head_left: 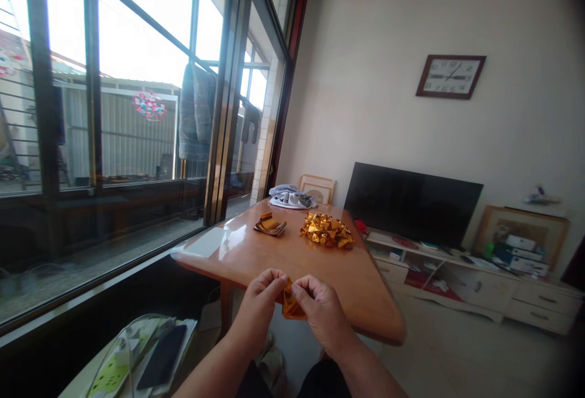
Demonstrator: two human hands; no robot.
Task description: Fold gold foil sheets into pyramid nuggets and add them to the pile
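Grip of the left hand (267, 291) and grip of the right hand (320, 303) both pinch a folded piece of gold foil (291, 305), held between them at the near edge of a brown table (260, 261). Beyond, on the table, a small stack of gold sheets (270, 226) lies left of a heap of shiny folded gold pieces (326, 231). Crumpled grey-and-white cloth (291, 198) rests at the far end. Large windows (137, 142) fill the left; far right, a dark television (411, 203) stands below a wall clock (451, 77).
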